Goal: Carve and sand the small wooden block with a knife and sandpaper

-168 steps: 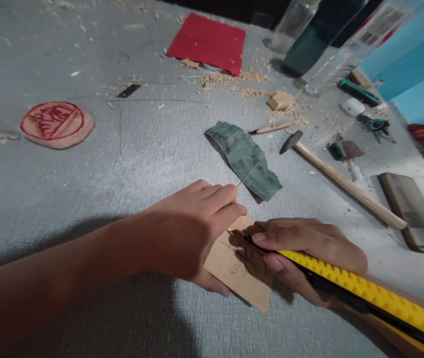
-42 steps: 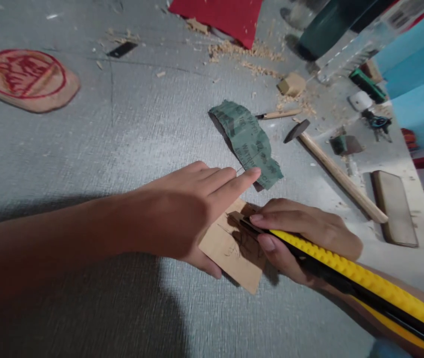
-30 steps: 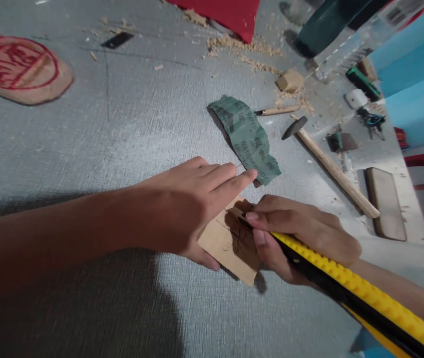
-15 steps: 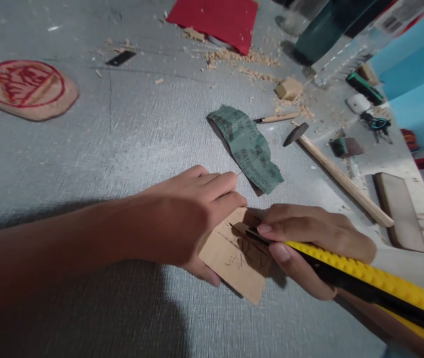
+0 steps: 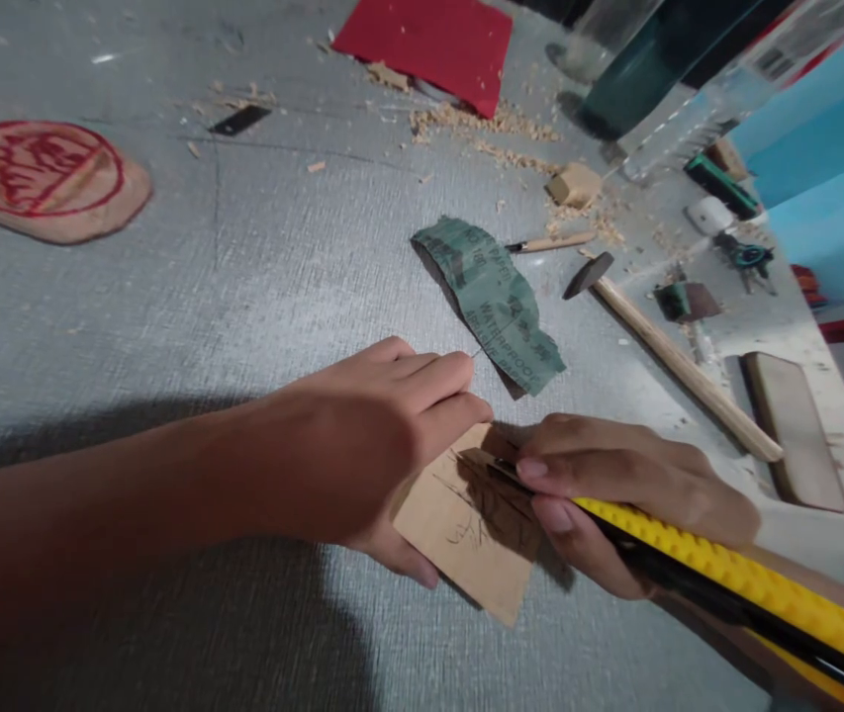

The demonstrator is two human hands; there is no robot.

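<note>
A small flat wooden piece [image 5: 458,539] with dark scratched lines lies on the grey table [image 5: 243,297]. My left hand [image 5: 377,445] rests on its left edge, fingers curled and pressed together, pinning it down. My right hand [image 5: 629,494] is closed round a yellow and black utility knife [image 5: 748,583], whose blade tip touches the wood near the top. A thin wire or needle sticks out beyond my left fingertips.
Green sandpaper [image 5: 496,302] lies just beyond the hands. A hammer [image 5: 674,361], a small carving tool [image 5: 547,242], a wood block [image 5: 574,185], shavings, a red sheet [image 5: 428,44], a round red-marked wooden disc [image 5: 43,183], bottles and a dark sharpening stone [image 5: 797,430] lie around.
My left index finger, stretched out a second ago, has curled back onto the wood. The knife has stayed at the same spot on the piece; the view shifted slightly.
</note>
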